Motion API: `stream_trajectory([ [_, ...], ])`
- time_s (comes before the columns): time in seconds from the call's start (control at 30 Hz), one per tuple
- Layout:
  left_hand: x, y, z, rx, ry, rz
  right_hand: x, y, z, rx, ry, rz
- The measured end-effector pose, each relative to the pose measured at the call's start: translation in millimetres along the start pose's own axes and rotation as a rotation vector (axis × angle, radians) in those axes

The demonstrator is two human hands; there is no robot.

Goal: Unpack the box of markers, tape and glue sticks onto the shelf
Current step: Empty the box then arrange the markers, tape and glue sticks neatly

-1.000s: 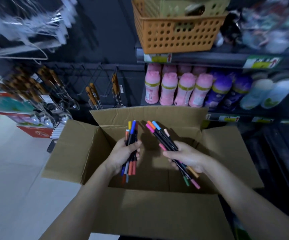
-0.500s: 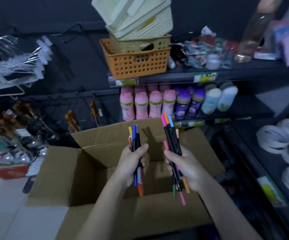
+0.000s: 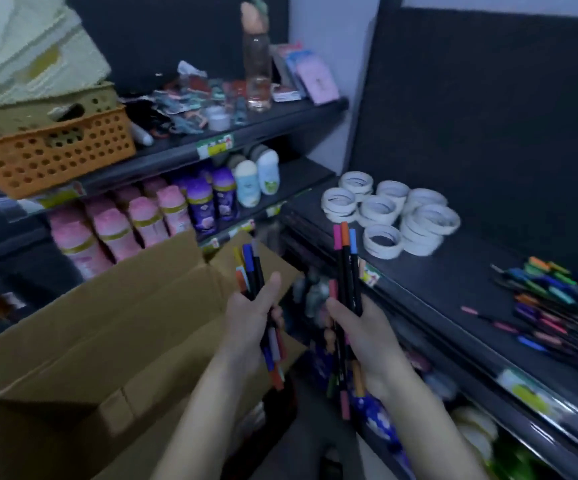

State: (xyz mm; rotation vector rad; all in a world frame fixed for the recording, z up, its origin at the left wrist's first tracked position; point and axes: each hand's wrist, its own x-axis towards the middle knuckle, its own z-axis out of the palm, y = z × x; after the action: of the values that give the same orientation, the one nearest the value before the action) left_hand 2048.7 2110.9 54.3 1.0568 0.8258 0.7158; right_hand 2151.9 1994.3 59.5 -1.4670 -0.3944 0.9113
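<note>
left hand [image 3: 253, 320] and right hand [image 3: 367, 337] each grip markers [image 3: 348, 268] beside the box [image 3: 107, 323].
likely next: lay them by the marker pile [image 3: 557, 299] on the shelf [image 3: 454, 282], frame right.

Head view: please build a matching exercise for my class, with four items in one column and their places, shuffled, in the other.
Items:
1 tape rolls
2 orange basket
3 pink bottles
4 markers with pink, orange and blue tips

Places:
A in the right hand
B under a green basket
C just behind the cardboard box
D on the dark shelf with loose markers

Pairs: 1-D, 2-B, 3-C, 4-A
</note>
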Motion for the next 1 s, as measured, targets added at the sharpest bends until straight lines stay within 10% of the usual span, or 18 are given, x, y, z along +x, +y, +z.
stream_trajectory([
  [0.67,-20,-86,281,0.271,-0.530,-0.207,-53,-10,-280,0.158,0.532,-0.068],
  [1.0,2,-131,411,0.938,-0.866,0.314,-44,-12,-405,0.148,0.687,-0.062],
])
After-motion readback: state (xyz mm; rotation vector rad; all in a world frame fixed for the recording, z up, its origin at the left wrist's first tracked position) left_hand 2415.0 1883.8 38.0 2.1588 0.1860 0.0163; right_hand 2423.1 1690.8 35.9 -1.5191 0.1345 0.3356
